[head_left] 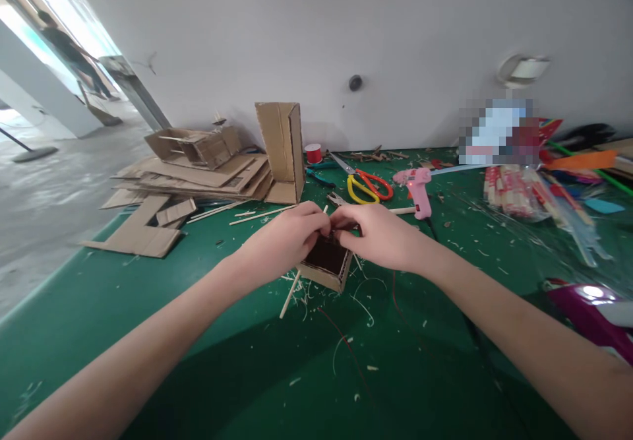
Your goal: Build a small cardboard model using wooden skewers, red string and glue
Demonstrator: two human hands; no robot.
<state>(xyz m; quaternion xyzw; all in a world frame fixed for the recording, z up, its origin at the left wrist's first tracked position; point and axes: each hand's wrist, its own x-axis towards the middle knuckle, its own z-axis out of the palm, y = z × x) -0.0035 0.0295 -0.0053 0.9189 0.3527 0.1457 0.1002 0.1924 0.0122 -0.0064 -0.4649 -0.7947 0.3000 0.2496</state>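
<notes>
A small open cardboard box (324,276) sits in front of me on the green table. My left hand (299,232) reaches over its far left side, fingers bent into a pinch. My right hand (378,232) meets it from the right, thumb and forefinger curled together at the box's far edge. What the fingertips hold is too small and covered to make out. A thin wooden stick (291,295) pokes out below the box on the left. Red thread (341,334) trails over the table nearby.
Behind the hands lie scissors (363,186), pliers (337,199), a pink glue gun (418,189) and a red thread spool (313,154). Stacked cardboard (212,179) and an upright cardboard piece (279,150) stand left. Bagged sticks (512,189) lie right. A person (74,51) stands far left.
</notes>
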